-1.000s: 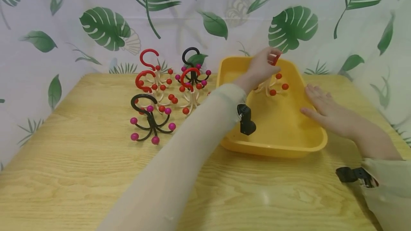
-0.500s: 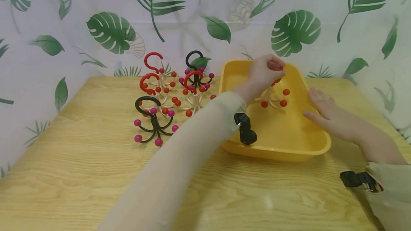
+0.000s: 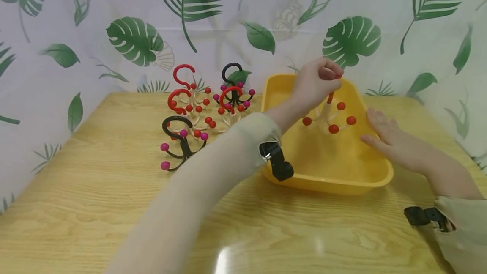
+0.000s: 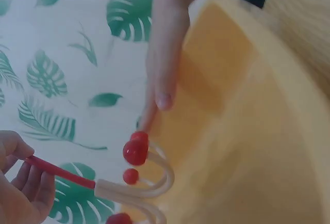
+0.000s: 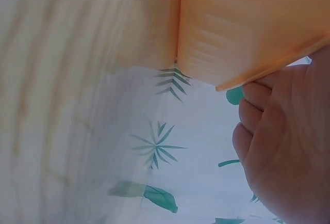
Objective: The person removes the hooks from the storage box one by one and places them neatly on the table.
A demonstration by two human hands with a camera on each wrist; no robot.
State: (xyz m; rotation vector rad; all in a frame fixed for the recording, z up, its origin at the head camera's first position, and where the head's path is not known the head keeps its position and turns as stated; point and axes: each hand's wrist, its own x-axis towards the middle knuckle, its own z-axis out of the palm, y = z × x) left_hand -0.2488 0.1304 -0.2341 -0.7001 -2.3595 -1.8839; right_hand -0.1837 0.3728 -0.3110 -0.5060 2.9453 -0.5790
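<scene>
My left hand (image 3: 316,81) pinches the red hook of a claw-shaped hook hanger (image 3: 324,115) between thumb and fingers. The hanger has curved cream arms tipped with red balls, and it hangs upright over the yellow basin (image 3: 323,183). Seen from the left wrist, the red shaft (image 4: 62,171) slants away from the fingertips, while the cream arms (image 4: 160,188) curl in front of the basin. Whether the hanger touches the basin floor I cannot tell. My right hand (image 3: 395,138) rests with straight fingers against the basin's right rim; the right wrist view shows its palm (image 5: 289,136) beside the orange-looking wall.
Left of the basin stand several more hook hangers: a black one (image 3: 184,145) with magenta balls in front, another black one (image 3: 231,71) behind, and red-hooked ones (image 3: 184,75) among them. All are on the wooden table (image 3: 95,206). A leaf-print cloth (image 3: 228,12) hangs behind.
The held hanger has shifted slightly right and turned, its red shaft now showing below my left hand. My left sleeve covers more of the front black hanger. My right hand stays at the rim.
</scene>
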